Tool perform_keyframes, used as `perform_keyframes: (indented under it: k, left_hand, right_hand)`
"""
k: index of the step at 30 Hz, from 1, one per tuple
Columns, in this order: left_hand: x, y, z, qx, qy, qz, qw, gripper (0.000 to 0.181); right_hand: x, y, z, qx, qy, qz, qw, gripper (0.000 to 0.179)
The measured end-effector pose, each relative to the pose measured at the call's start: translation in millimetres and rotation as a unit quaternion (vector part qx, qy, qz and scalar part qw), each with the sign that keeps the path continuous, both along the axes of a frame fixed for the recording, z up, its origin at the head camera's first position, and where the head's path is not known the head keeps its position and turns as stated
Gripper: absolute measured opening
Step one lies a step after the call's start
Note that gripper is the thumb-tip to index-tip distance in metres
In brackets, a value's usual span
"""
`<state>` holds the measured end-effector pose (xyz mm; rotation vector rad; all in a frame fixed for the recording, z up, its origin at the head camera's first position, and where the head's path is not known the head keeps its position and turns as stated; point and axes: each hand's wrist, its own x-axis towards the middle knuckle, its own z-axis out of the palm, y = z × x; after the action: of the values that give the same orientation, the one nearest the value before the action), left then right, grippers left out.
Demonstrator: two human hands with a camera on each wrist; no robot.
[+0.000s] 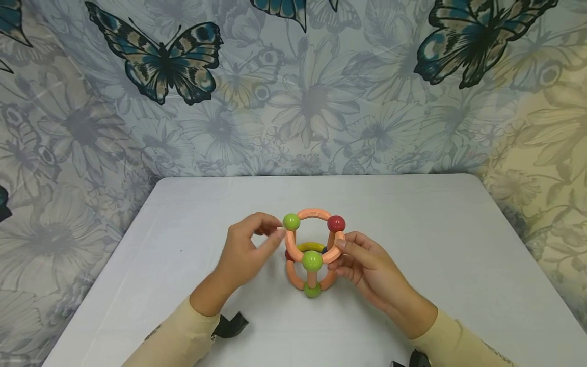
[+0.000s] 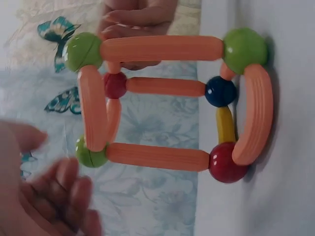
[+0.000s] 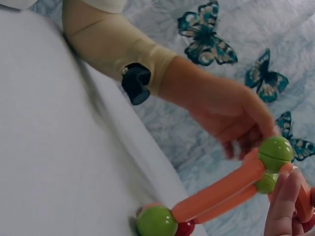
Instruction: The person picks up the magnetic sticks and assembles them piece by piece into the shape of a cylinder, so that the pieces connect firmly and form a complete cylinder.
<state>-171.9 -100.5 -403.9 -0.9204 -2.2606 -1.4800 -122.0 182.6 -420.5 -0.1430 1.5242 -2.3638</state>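
Observation:
A ball-and-rod building toy (image 1: 294,247) stands on the table, two rings of curved rods joined by upright orange rods. Its upper ring carries a green ball (image 1: 291,221) at left, a red ball (image 1: 336,224) at right and another green ball (image 1: 312,261) in front. Below, a yellow curved rod (image 2: 225,125) runs between a blue ball (image 2: 220,91) and a red one (image 2: 229,163). My right hand (image 1: 373,270) pinches the upper ring's right-hand curved rod between thumb and fingers. Beside the left green ball, my left hand (image 1: 245,250) holds nothing, its fingers loosely bent.
The white table (image 1: 206,199) reaches back to a wall hanging (image 1: 316,102) with butterflies and flowers. A black strap end (image 1: 231,325) sticks out from the left sleeve, and another dark piece (image 1: 419,359) shows by the right sleeve.

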Motion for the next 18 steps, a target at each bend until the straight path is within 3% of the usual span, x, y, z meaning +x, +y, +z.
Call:
perform_keyframes:
  k: [1, 2, 5, 7, 9, 12, 15, 18]
  left_hand:
    - [-1.0, -1.7, 0.0, 0.007, -0.067, 0.018, 0.9976, 0.011]
    - [-2.0, -3.3, 0.1, 0.012, -0.139, 0.026, 0.9899, 0.019]
    - [-6.7, -7.0, -1.9, 0.002, -0.322, 0.011, 0.9467, 0.040]
    - [-9.7, -7.8, -4.3, -0.012, -0.384, -0.036, 0.9226, 0.046]
    - [-11.2, -7.3, -7.2, -0.010, -0.411, -0.085, 0.9075, 0.046]
    - [-10.8, -4.0, -10.9, 0.019, -0.426, -0.135, 0.8944, 0.042]
    - [-9.1, 0.1, -14.5, 0.053, -0.435, -0.149, 0.8868, 0.039]
    - [-7.3, 2.7, -15.8, 0.073, -0.433, -0.144, 0.8868, 0.038]
  right_hand:
    - [0.0, 0.1, -0.2, 0.001, 0.000, 0.000, 1.0000, 0.020]
    - [-0.1, 0.1, -0.3, 0.002, 0.001, 0.002, 1.0000, 0.020]
    - [-0.1, 0.3, -1.0, 0.008, 0.001, 0.004, 1.0000, 0.021]
    - [-0.1, 0.5, -1.6, 0.011, 0.001, 0.004, 0.9999, 0.022]
    - [-0.4, 0.8, -2.1, 0.013, 0.001, 0.004, 0.9999, 0.022]
    - [-1.0, 1.4, -2.9, 0.013, 0.004, 0.005, 0.9999, 0.022]
    - [-1.5, 2.1, -3.1, 0.011, 0.006, 0.005, 0.9999, 0.021]
    - [-1.7, 2.9, -2.9, 0.006, 0.005, 0.006, 0.9999, 0.021]
